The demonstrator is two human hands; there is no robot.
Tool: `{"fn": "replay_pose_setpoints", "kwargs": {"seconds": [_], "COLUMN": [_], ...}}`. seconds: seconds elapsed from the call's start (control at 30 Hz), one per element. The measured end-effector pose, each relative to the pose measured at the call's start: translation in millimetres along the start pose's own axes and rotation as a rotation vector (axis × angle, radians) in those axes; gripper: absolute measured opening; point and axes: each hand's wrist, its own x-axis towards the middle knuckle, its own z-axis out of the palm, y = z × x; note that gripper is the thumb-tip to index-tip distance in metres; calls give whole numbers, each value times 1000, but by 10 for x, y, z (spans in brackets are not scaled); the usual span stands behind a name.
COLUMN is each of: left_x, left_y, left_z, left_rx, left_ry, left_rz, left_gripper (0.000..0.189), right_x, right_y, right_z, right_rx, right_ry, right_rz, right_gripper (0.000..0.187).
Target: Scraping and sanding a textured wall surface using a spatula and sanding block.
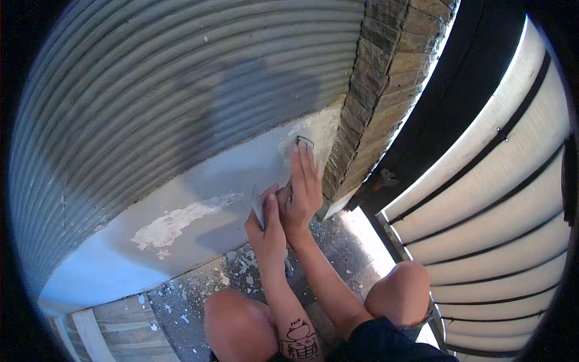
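My left hand [268,235] grips a hand tool with a pointed metal blade [257,206], which looks like a small trowel or putty knife. Its blade points up toward the wall. My right hand [302,197] has its fingers stretched flat over a small flat tool [305,141] pressed on the wall's smooth lower band [203,181]. Only that tool's dark-edged end shows; I cannot tell whether it is a scraper or a sanding pad. Both hands touch at the wrist and palm. To their left, a bare whitish patch [176,226] interrupts the grey paint.
Corrugated wall surface [158,104] rises above the smooth band. A rough stone-clad pillar [375,86] borders it on the right. Paint flakes [249,264] litter the tiled floor [181,294] by my knees. A dark-barred gate with pale sheeting [484,226] stands at right.
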Motion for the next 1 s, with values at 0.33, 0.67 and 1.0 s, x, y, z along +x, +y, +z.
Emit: {"fn": "replay_pose_setpoints", "kwargs": {"seconds": [0.33, 0.67, 1.0], "left_x": [73, 104, 73], "left_y": [-149, -204, -21], "left_z": [-72, 24, 18], "left_rx": [153, 209, 55], "left_ry": [-23, -65, -149], "left_rz": [51, 181, 169], "left_gripper": [31, 23, 24], "right_x": [-408, -296, -199], "right_y": [64, 190, 97], "right_z": [51, 19, -7], "right_rx": [55, 22, 114], "right_ry": [-62, -95, -73], "right_rz": [36, -75, 9], "right_gripper": [40, 39, 41]}}
